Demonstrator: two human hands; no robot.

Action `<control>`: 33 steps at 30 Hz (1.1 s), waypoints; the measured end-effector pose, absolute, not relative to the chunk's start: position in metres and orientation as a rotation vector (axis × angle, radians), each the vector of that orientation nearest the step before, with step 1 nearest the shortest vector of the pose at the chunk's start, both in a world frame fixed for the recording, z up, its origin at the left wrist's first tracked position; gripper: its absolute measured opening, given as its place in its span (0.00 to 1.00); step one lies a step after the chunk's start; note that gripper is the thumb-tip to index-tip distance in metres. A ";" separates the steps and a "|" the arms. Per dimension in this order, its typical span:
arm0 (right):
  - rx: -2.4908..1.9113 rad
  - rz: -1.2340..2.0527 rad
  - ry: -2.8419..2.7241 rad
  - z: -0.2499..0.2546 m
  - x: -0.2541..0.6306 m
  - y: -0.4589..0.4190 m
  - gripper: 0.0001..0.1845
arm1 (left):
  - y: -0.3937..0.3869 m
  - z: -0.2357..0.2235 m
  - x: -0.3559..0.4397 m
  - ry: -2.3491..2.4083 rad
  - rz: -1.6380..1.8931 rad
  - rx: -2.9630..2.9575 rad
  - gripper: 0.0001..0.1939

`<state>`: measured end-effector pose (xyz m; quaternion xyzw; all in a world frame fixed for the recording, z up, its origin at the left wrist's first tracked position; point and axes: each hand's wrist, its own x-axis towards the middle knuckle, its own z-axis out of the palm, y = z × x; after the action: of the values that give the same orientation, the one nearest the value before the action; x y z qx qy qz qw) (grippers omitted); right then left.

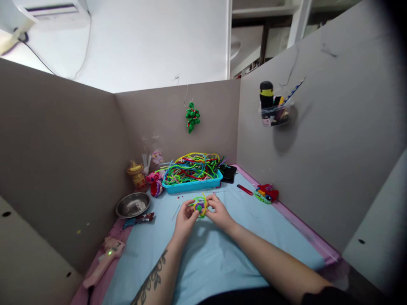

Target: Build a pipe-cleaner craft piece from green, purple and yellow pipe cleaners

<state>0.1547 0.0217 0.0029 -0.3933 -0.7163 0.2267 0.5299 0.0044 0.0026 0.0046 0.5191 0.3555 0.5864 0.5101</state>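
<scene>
Between both hands, above the light blue cloth (241, 250), is a small round craft piece (199, 206) made of green, purple and yellow pipe cleaners. My left hand (186, 218) is closed on its left side, thumb against the front. My right hand (219, 212) pinches the right edge, where a yellow strand stands up. Fingers partly cover the piece. Straight ahead, a turquoise tray (190, 186) holds a heap of coloured pipe cleaners (193, 167). A thin stick or wire (175, 212) lies left of my left hand.
At left are a metal bowl (133, 205), a wrapper (140, 219), a yellow-lidded jar (136, 174) and a pink glue gun (106, 262) with a green light. A red cutter-like tool (244, 189) and colourful pieces (267, 193) lie right. Grey panels (178, 123) surround the table.
</scene>
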 end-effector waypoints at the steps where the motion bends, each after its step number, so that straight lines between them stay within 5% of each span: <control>1: -0.937 0.543 -1.711 0.004 0.155 0.021 0.04 | 0.002 0.005 0.004 0.851 1.409 1.252 0.23; 28: -0.729 0.752 -1.621 0.017 0.160 0.011 0.05 | 0.019 -0.010 -0.006 1.134 1.546 1.231 0.17; 33: -0.814 0.782 -1.588 -0.001 0.158 0.028 0.15 | 0.015 -0.001 -0.007 1.053 1.488 1.060 0.22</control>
<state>0.1584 0.0275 -0.0012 -0.3457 -0.6743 0.3319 0.5618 -0.0072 0.0155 -0.0012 0.4371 0.4342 0.6135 0.4940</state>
